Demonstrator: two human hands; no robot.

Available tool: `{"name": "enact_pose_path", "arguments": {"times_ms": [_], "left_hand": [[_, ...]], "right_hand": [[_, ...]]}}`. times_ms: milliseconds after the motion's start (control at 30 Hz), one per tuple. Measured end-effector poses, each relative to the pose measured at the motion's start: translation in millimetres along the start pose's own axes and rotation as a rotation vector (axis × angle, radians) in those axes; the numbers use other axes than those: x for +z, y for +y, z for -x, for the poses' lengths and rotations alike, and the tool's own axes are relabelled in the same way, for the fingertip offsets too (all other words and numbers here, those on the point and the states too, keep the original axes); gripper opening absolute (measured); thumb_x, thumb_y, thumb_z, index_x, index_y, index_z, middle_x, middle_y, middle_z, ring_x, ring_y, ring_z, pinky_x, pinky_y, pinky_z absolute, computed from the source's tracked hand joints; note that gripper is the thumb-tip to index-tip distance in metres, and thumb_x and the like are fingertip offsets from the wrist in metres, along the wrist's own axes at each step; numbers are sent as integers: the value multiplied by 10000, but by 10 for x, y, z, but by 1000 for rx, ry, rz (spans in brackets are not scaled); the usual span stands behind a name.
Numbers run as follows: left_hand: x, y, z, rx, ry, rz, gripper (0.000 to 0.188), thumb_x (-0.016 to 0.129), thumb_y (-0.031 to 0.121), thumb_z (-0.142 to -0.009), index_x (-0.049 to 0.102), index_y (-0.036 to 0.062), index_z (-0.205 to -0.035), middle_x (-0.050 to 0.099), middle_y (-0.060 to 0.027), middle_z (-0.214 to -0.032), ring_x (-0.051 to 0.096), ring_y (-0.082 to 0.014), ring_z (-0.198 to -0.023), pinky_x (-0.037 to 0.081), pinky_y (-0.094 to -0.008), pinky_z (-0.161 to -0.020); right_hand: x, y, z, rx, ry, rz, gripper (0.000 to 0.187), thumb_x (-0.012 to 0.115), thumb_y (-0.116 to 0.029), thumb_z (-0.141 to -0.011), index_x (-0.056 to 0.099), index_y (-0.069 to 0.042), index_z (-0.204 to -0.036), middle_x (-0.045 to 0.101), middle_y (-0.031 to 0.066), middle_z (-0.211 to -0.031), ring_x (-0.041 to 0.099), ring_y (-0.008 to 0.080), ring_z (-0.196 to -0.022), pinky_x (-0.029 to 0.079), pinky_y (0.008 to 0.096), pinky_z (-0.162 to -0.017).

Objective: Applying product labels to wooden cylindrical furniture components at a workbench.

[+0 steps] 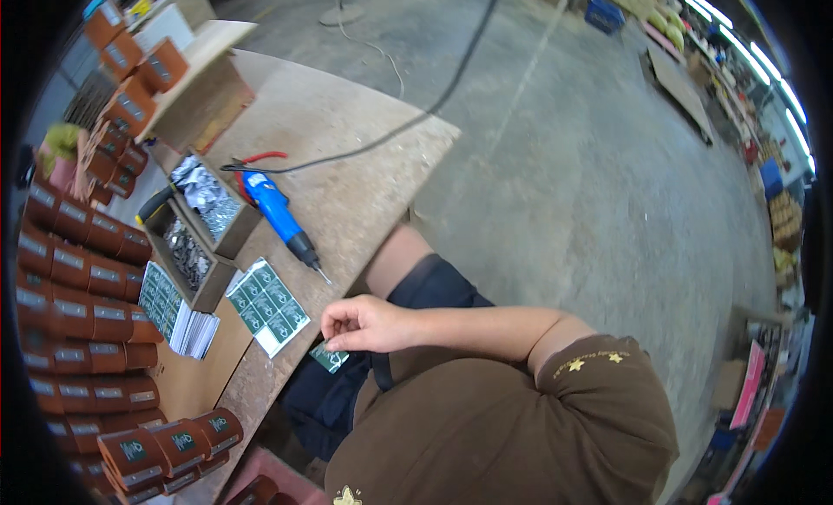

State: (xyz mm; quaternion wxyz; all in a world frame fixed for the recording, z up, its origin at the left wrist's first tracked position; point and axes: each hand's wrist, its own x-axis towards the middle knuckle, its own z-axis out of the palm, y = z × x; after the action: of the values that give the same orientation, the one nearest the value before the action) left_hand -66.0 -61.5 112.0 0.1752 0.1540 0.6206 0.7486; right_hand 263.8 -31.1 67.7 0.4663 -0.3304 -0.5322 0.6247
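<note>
As forearm (473, 325) crosses torso (468, 418), right hand (369, 324) pinches label (331, 359).

A small dark-green sticker (331, 359) with pale script-like markings is pinched by thumb and fingertips of the right hand (369, 324), which cover part of its upper edge. Its printed face is visible, set at a slant. It shows against the dark shorts (314, 411), just beside the table (356, 210) edge, near but apart from the green sticker sheet (269, 305).
</note>
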Motion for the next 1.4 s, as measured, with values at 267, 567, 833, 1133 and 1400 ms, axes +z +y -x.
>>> {"name": "enact_pose_path", "arguments": {"times_ms": [267, 567, 833, 1133, 1400], "left_hand": [[396, 482, 482, 173, -387, 19, 783, 752, 481, -524, 440, 141, -1156, 487, -118, -1162, 485, -305, -1047, 417, -463, -864], [975, 553, 1078, 241, -753, 171, 717, 730, 485, -566, 470, 207, -1173, 496, -74, -1178, 475, -293, -1059, 399, -469, -882], [1192, 559, 1375, 194, -959, 257, 729, 723, 468, -592, 435, 193, -1202, 477, -88, -1187, 464, -292, -1072, 394, -457, -894], [1160, 495, 1270, -46, -1092, 281, 863, 733, 411, -613, 290, 62, -1266, 410, -186, -1191, 446, -305, -1099, 403, -409, -907], [819, 601, 896, -230, -1089, 428, 666, 563, 347, -783, 257, 112, -1326, 358, -211, -1195, 409, -329, -1099, 384, -423, -927]], "right_hand": [[-118, 186, 643, -35, 152, -117, 114, 611, -103, -810, 516, -41, -809, 517, -36, -708, 465, 22, -651, 400, 191, -584], [-309, 235, 849, -94, 245, -215, 105, 611, -79, -796, 515, -40, -805, 522, -22, -699, 464, 32, -624, 398, 198, -560], [-430, 226, 889, -131, 284, -253, 122, 613, -87, -778, 508, -29, -796, 542, 21, -703, 486, 78, -620, 409, 243, -562], [-491, 347, 809, -127, 250, -319, 124, 611, -82, -780, 501, -29, -798, 523, 9, -690, 473, 72, -627, 408, 237, -565], [-1037, 241, 892, -12, 497, -397, 97, 583, -37, -810, 512, -52, -874, 516, -20, -780, 487, 51, -696, 424, 208, -623]]}}
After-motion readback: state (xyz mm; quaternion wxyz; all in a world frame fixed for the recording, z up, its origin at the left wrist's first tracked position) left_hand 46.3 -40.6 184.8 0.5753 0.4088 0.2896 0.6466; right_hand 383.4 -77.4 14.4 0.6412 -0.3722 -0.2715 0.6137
